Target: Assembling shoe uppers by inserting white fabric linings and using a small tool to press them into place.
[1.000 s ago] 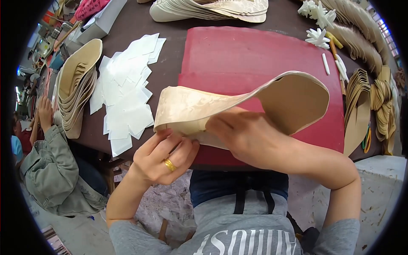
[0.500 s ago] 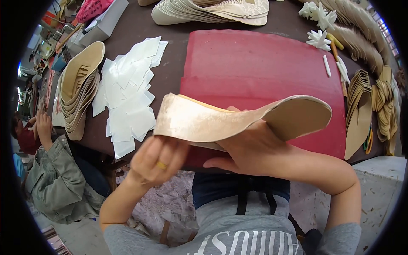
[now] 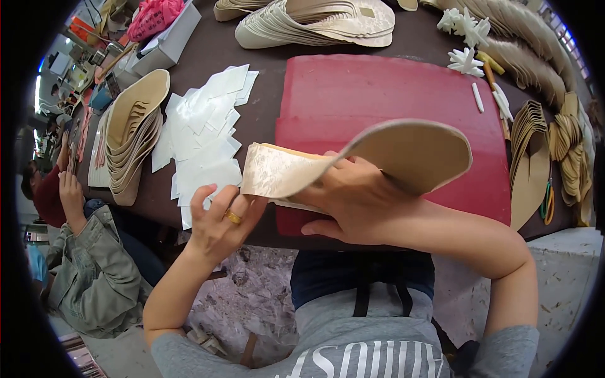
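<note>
Above the near half of a flat red sheet, by the near edge of the dark brown bench, a curved, cream-patterned, tan-backed sole-shaped piece is being held aloft. Right hand is gripping its narrow waist, thumb jutting free; left hand is touching the heel's lower corner, fingers part-curled. Whether it is pinching, I cannot tell. Handling estimate: light, springy, face possibly slippery and easily creased; waist and heel edges are offering the best hold. Writing: I am seeing none on the piece; pale lettering is crossing the grey shirt.
</note>
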Demonstrator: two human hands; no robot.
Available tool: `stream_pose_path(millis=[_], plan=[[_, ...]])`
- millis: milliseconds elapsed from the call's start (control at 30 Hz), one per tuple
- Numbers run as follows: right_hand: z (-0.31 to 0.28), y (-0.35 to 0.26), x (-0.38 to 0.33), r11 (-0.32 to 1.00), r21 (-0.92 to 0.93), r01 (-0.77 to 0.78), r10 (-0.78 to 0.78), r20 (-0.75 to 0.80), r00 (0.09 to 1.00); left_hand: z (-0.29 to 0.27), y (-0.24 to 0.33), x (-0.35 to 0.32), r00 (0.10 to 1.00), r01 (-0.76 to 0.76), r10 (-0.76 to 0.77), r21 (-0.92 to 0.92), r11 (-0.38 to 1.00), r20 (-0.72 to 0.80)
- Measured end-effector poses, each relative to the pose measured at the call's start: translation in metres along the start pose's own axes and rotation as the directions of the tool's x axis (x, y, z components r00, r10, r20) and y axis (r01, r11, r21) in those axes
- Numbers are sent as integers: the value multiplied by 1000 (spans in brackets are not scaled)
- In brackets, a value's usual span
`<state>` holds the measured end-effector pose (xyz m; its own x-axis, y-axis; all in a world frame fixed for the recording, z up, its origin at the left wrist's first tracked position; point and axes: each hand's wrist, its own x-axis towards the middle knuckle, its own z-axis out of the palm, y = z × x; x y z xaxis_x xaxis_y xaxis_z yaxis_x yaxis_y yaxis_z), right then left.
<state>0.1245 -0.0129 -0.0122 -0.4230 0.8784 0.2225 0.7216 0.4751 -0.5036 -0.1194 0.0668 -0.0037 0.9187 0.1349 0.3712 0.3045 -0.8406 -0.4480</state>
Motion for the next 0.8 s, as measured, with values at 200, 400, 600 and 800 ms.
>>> stream_pose_path(millis=[200,400,600,800], plan=[[2,1,23,990,106,-94,97,-19,995,-11,15,17,999,29,-38,-202,979,-38],[6,28,18,927,365,85,-90,-5,996,-5,23,16,995,-7,-13,-191,982,-103],[17,18,10,980,10,200,-196,-148,969,0,21,21,990,-38,18,-140,989,-141],[-6,15,5,980,144,138,-96,-268,959,1,20,21,989,-84,77,-52,995,-126]])
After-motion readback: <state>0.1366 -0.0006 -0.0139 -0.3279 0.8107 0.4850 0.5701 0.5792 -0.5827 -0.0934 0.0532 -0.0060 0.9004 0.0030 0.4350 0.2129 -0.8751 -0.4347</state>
